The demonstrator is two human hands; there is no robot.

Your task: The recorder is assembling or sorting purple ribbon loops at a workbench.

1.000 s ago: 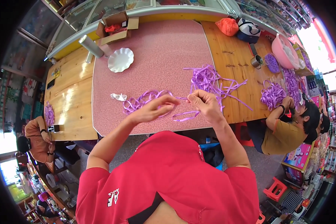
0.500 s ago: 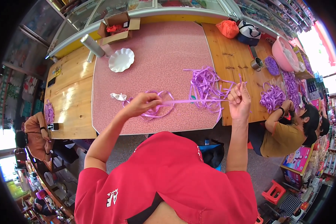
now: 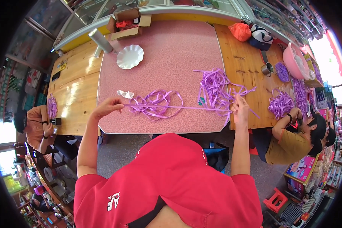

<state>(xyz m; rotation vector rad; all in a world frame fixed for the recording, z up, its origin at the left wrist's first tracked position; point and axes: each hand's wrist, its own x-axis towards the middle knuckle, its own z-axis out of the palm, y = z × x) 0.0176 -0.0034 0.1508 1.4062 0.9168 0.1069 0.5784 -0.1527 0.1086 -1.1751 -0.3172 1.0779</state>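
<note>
A narrow purple ribbon [image 3: 178,107] is stretched nearly level above the pink patterned tabletop [image 3: 171,49], one end pinched in my left hand [image 3: 109,107]. At its other end, my right hand [image 3: 240,109] is closed around the ribbon, with loose strands sticking out past the fingers. Beyond the taut length lies a loose coil of purple ribbon [image 3: 155,99]. A larger tangled heap of purple ribbon [image 3: 213,85] rests just left of my right hand. Next to the coil sits a small crumpled white piece [image 3: 125,94].
A white scalloped plate [image 3: 130,57], a grey roll [image 3: 100,41] and an open cardboard box [image 3: 129,23] stand at the far left. On the right are a metal cup [image 3: 267,68], a pink basin [image 3: 295,60] and more ribbon piles [image 3: 280,103]. Co-workers sit at both sides.
My left hand has moved left, drawing out a longer stretch of ribbon between my hands. The right hand stays closed in about the same place, slightly lower.
</note>
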